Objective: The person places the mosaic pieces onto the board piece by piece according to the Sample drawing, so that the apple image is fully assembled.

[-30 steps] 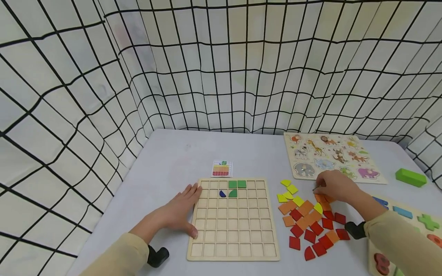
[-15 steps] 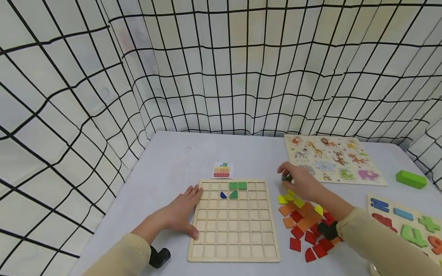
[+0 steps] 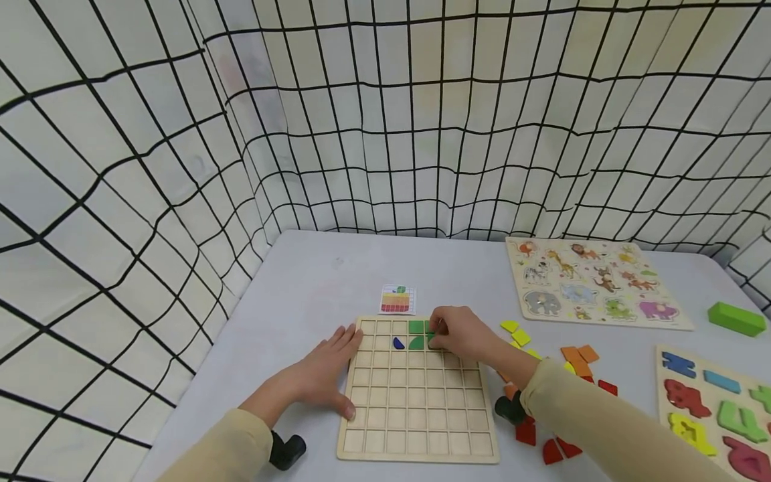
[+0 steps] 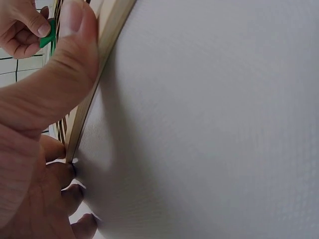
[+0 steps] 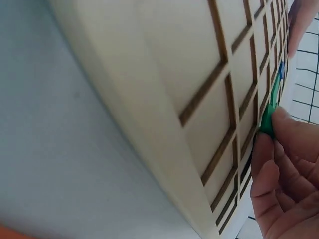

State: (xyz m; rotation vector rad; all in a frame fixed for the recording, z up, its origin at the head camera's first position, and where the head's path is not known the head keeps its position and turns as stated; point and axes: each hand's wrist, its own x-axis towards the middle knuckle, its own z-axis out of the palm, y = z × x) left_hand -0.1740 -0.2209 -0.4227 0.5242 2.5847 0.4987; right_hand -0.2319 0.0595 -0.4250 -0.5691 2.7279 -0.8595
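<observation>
While left hand (image 3: 328, 375) rests flat against grid board (image 3: 415, 428) edge, right hand (image 3: 460, 335) pinches green piece (image 5: 267, 119) over board.

The right hand (image 3: 460, 335) is no longer over the loose pile of coloured tiles (image 3: 545, 375); it now sits across on the wooden grid board (image 3: 415, 391), at the upper rows. Its fingertips (image 5: 279, 122) pinch a green tile (image 5: 268, 119), which it did not carry a second ago, right beside the green pieces (image 3: 415, 328) already set there.
</observation>
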